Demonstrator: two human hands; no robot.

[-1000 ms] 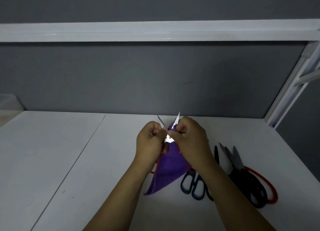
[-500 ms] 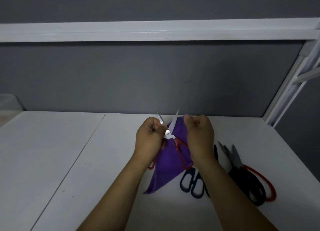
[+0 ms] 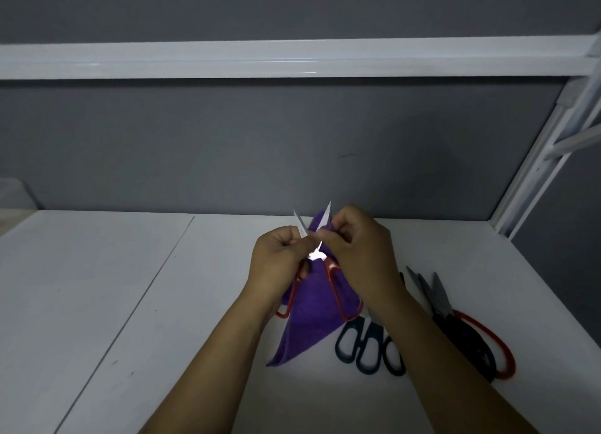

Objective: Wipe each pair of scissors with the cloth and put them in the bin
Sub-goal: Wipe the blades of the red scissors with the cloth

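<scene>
Right hand (image 3: 357,254) has closed back in, pinching purple cloth (image 3: 312,313) round the right blade of the red-handled scissors (image 3: 316,256) (blades spread for access); left hand (image 3: 279,262) grips them steady above the table (image 3: 162,303) middle.

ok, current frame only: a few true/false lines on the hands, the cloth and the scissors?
1. The red-handled scissors have their blades spread apart. True.
2. The left hand is empty. False: it grips the red-handled scissors.
3. The purple cloth lies flat and untouched. False: the right hand pinches it against one blade.
4. The dark-handled scissors lie on the table, on the person's right side. True.
</scene>
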